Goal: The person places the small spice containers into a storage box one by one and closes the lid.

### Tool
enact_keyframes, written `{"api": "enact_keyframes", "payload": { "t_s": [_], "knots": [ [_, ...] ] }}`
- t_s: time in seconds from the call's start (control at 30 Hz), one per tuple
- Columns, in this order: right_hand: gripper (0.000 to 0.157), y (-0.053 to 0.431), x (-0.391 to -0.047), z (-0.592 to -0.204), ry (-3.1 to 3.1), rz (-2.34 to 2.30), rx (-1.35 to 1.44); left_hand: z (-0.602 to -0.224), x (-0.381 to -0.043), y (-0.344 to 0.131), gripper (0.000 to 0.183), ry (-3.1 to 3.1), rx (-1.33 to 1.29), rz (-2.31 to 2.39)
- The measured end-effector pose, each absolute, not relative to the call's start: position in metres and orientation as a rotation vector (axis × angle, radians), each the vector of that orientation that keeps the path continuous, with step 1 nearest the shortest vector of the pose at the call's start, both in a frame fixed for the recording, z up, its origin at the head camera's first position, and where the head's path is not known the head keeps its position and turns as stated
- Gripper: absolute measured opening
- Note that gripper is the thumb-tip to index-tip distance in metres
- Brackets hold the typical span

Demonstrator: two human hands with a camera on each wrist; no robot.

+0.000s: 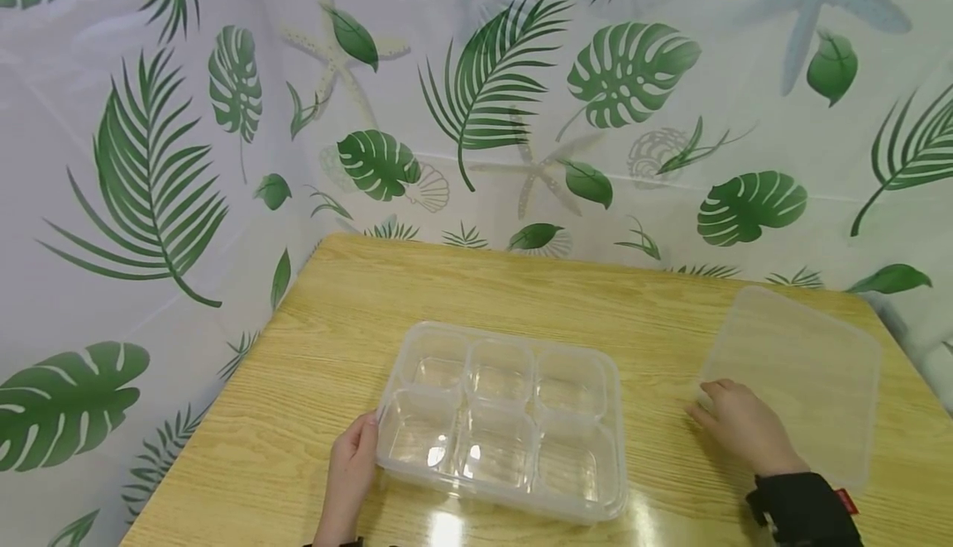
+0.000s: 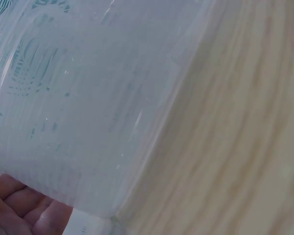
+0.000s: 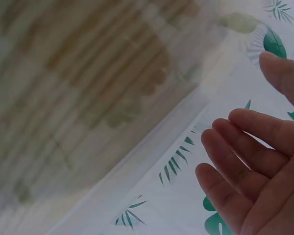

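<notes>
A clear plastic divided container (image 1: 506,493) with several compartments sits upright on the wooden table, with nothing in it. My left hand (image 1: 351,460) grips its left edge, thumb at the rim. In the left wrist view the container's wall (image 2: 98,98) fills much of the picture, and the curled fingers (image 2: 49,218) show at its lower edge. To the right lies a flat translucent lid (image 1: 826,398). My right hand (image 1: 744,427) is over the lid's left edge. The right wrist view shows its fingers relaxed and spread, the thumb apart, holding nothing, beside the lid (image 3: 88,98).
The wooden table (image 1: 521,282) carries the container and the lid, with bare wood between them. A white sheet (image 1: 476,59) printed with green leaves hangs behind and along the left side. A black band (image 1: 807,510) wraps the right wrist.
</notes>
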State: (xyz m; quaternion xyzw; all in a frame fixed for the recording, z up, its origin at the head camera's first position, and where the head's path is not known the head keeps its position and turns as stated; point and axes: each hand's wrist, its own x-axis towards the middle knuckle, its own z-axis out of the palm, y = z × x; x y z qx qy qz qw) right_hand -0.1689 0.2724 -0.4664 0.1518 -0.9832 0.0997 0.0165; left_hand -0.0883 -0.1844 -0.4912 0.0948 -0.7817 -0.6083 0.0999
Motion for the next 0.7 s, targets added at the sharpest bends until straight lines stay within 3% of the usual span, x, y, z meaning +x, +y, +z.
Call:
{"api": "enact_keyframes", "payload": {
  "t_s": [0.5, 0.7],
  "knots": [
    [0.035, 0.285, -0.181, -0.476, -3.14, 0.304, 0.502, -0.491, -0.088, -0.185, 0.034, -2.299, 0.274, -1.788],
    [0.021, 0.288, -0.186, -0.479, -3.151, 0.298, 0.479, -0.491, -0.088, -0.185, 0.035, -2.308, 0.271, -1.783]
  ]
}}
